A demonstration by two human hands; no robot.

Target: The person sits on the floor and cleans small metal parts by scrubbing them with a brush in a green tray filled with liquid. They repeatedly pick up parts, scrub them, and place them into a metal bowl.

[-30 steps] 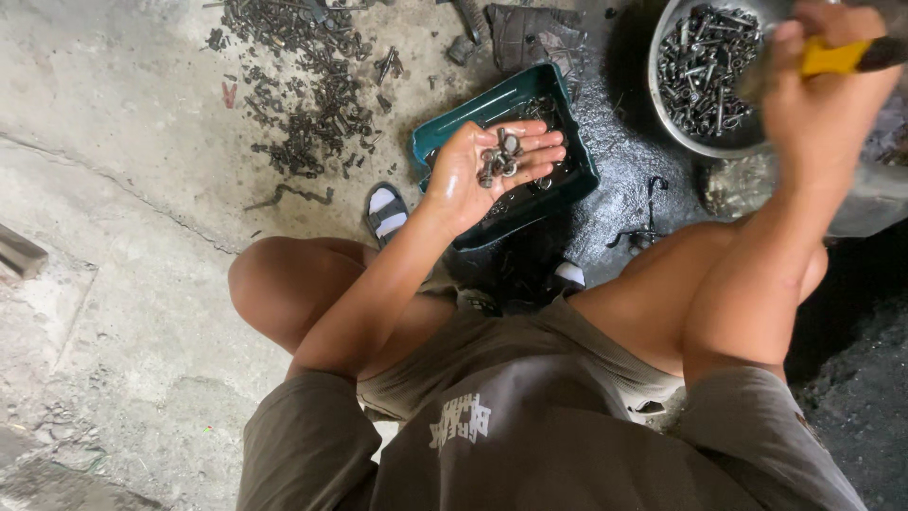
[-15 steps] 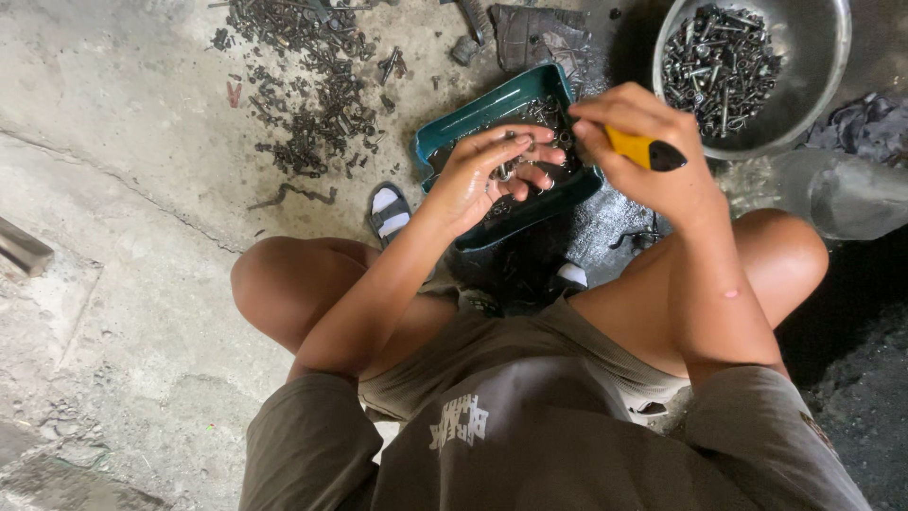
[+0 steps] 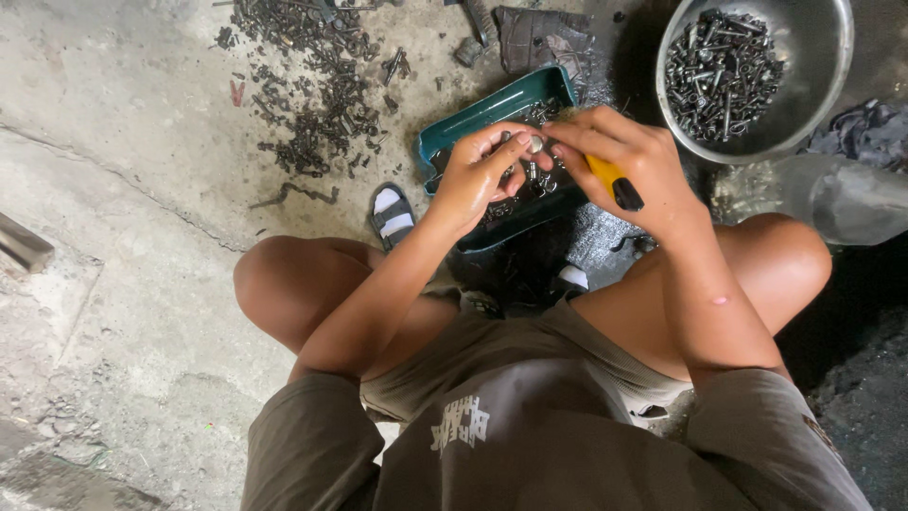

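I squat over a green plastic tray (image 3: pixel 492 106) on the concrete floor. My left hand (image 3: pixel 478 175) is cupped above the tray and holds several small metal nuts and bolts. My right hand (image 3: pixel 619 156) grips a yellow-handled tool with a black end (image 3: pixel 615 182), and its fingertips meet the left hand's fingers over a small round metal part (image 3: pixel 535 143). The tray's contents are mostly hidden behind both hands.
A round metal bowl (image 3: pixel 823 57) full of dark bolts and screws stands at the top right. A heap of loose dark fasteners (image 3: pixel 312 85) lies on the floor at top left. A clear plastic bottle (image 3: pixel 832 194) lies by my right knee. A sandal (image 3: pixel 392 216) shows below the tray.
My right hand came down from over the metal bowl to the left hand above the tray. The left hand's fingers curled from an open palm around the small parts.
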